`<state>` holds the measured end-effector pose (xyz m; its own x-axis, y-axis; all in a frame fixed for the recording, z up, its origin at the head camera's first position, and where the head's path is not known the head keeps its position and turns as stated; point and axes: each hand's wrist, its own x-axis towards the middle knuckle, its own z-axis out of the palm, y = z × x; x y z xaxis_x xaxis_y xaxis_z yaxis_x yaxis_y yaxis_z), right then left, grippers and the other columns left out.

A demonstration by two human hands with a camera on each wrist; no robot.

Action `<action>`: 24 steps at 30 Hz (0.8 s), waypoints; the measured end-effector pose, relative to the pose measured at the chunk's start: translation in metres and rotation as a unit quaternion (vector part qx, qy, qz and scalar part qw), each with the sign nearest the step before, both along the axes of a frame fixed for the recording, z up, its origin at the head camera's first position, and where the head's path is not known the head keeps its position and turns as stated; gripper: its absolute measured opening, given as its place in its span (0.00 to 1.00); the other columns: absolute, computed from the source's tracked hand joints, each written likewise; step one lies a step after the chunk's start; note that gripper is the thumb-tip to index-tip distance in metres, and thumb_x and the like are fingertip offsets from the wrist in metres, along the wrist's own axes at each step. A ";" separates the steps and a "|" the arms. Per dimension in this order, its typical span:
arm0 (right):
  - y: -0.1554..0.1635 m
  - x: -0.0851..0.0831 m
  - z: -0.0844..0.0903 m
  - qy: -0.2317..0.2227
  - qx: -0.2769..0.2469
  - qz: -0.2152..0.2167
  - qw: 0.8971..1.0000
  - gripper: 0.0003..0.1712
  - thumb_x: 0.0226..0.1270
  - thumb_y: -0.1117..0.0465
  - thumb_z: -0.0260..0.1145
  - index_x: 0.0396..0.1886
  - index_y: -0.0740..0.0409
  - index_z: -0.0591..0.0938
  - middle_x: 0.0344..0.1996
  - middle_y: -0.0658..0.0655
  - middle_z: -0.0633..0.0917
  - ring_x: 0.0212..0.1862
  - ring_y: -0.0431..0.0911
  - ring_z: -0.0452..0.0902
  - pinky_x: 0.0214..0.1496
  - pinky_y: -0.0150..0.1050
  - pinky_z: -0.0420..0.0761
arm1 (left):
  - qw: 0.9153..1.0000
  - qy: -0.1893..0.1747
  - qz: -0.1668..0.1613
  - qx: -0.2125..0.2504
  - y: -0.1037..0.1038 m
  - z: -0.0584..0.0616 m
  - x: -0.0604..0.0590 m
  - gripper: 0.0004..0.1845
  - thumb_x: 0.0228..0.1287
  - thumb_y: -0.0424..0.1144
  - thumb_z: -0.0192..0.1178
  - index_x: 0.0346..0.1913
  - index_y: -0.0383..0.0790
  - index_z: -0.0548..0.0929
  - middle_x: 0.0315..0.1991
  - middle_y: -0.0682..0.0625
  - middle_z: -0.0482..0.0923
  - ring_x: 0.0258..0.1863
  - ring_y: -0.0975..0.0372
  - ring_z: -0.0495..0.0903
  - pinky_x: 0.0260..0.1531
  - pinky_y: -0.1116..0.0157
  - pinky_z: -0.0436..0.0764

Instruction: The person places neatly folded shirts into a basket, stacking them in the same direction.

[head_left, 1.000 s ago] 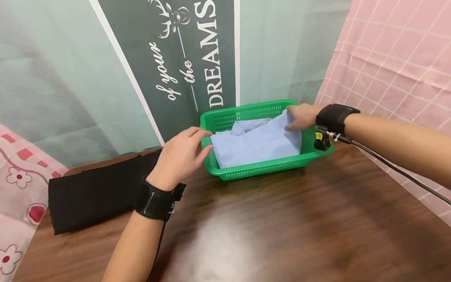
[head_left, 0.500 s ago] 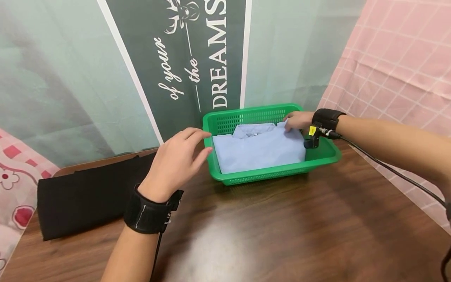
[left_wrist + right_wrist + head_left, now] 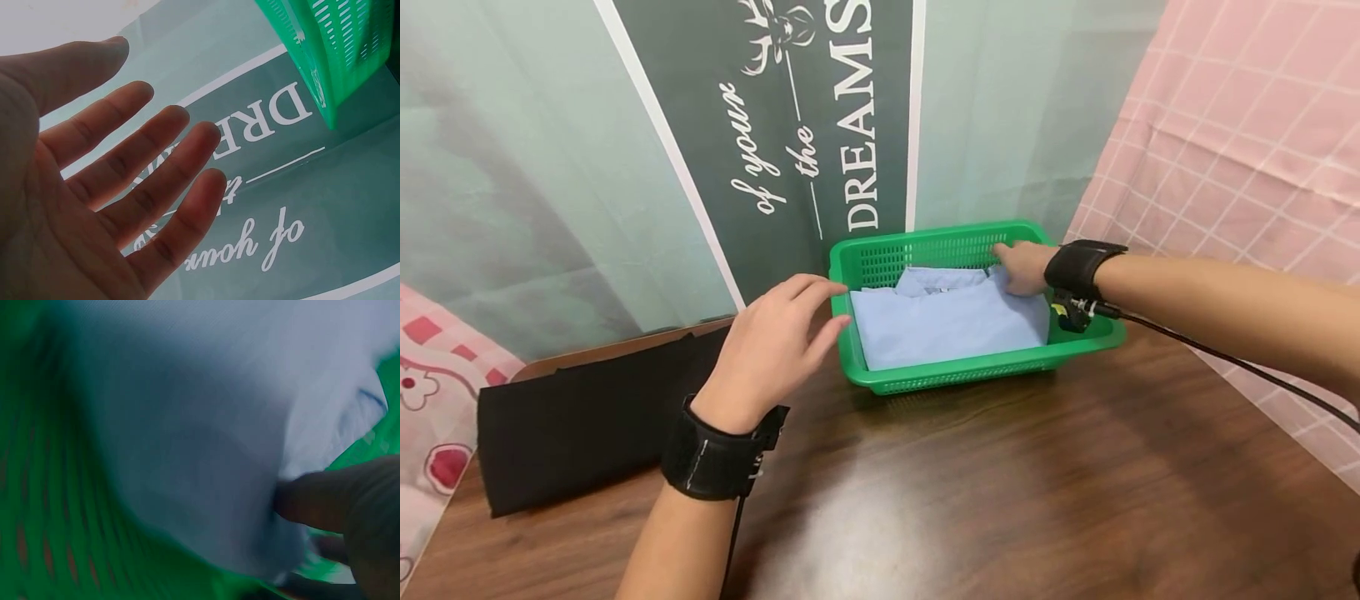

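Note:
A folded light-blue collared shirt [image 3: 947, 325] lies in a green plastic basket [image 3: 962, 364], its collar towards the far wall. My right hand [image 3: 1028, 265] is inside the basket at the shirt's far right corner. In the right wrist view the fingers [image 3: 331, 494] pinch the edge of the shirt [image 3: 187, 444], with part of the hand cut off by the frame. My left hand [image 3: 775, 337] hovers just left of the basket, its fingers spread and relaxed. The left wrist view shows its bare palm [image 3: 69, 231] near the basket's corner [image 3: 331, 62].
A folded black cloth [image 3: 595, 417] lies on the left of the brown wooden table [image 3: 985, 492]. Behind the basket hangs a green curtain [image 3: 1000, 108] with white lettering. Pink checked fabric [image 3: 1225, 150] covers the right side. A cable trails from the right wrist strap [image 3: 1084, 265].
My right hand has lowered the raised corner of the shirt into the basket and shifted slightly left. The shirt now lies flatter. My left hand has stayed beside the basket.

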<state>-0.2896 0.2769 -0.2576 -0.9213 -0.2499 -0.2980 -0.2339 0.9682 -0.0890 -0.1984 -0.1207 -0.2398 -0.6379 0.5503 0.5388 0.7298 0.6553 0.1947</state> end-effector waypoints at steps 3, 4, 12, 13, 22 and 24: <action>-0.010 0.007 0.007 0.124 0.064 0.090 0.986 0.26 0.68 0.70 0.66 0.64 0.74 0.77 0.60 0.80 0.77 0.62 0.75 0.75 0.63 0.66 0.78 | 1.000 0.003 0.000 -0.009 0.000 0.000 0.000 0.17 0.73 0.43 0.67 0.59 0.40 0.87 0.57 0.46 0.86 0.55 0.53 0.86 0.53 0.52 0.86; -0.012 0.009 0.010 0.143 0.068 0.107 0.982 0.23 0.67 0.70 0.68 0.60 0.72 0.80 0.58 0.78 0.79 0.60 0.73 0.76 0.62 0.65 0.79 | 1.000 0.003 0.000 -0.014 0.001 0.001 0.000 0.18 0.73 0.44 0.67 0.60 0.40 0.87 0.57 0.46 0.86 0.55 0.53 0.86 0.54 0.52 0.86; -0.019 0.015 0.008 -0.012 0.060 0.083 0.995 0.32 0.71 0.54 0.69 0.64 0.76 0.77 0.50 0.74 0.87 0.54 0.64 0.85 0.56 0.57 0.83 | 0.999 -0.013 0.005 -0.036 0.003 0.002 0.001 0.18 0.74 0.45 0.67 0.61 0.41 0.86 0.57 0.47 0.86 0.42 0.58 0.85 0.46 0.56 0.86; -0.018 0.014 0.005 -0.030 0.060 0.075 0.995 0.34 0.73 0.53 0.68 0.65 0.77 0.76 0.51 0.74 0.86 0.54 0.64 0.85 0.56 0.57 0.83 | 0.999 -0.015 0.005 -0.037 0.003 0.001 0.001 0.18 0.74 0.45 0.67 0.60 0.41 0.86 0.57 0.47 0.86 0.40 0.59 0.84 0.44 0.57 0.86; -0.007 0.004 -0.007 -0.140 0.038 0.041 0.989 0.44 0.80 0.47 0.60 0.77 0.79 0.62 0.74 0.82 0.66 0.77 0.76 0.59 0.79 0.67 0.62 | 0.999 -0.023 0.000 -0.045 0.004 -0.005 0.002 0.18 0.73 0.45 0.68 0.60 0.41 0.87 0.57 0.48 0.86 0.39 0.60 0.84 0.43 0.57 0.86; -0.006 0.003 -0.004 -0.148 0.029 0.042 0.988 0.45 0.81 0.47 0.60 0.78 0.79 0.60 0.75 0.82 0.65 0.78 0.76 0.58 0.79 0.68 0.61 | 0.998 -0.024 0.000 -0.050 0.004 -0.005 0.001 0.18 0.73 0.45 0.68 0.60 0.41 0.87 0.57 0.47 0.86 0.43 0.58 0.86 0.46 0.55 0.87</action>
<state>-0.2862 0.2713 -0.2620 -0.7683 -0.2963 -0.5674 -0.2857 0.9520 -0.1103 -0.1976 -0.1168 -0.2452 -0.6623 0.5992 0.4498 0.7206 0.6739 0.1631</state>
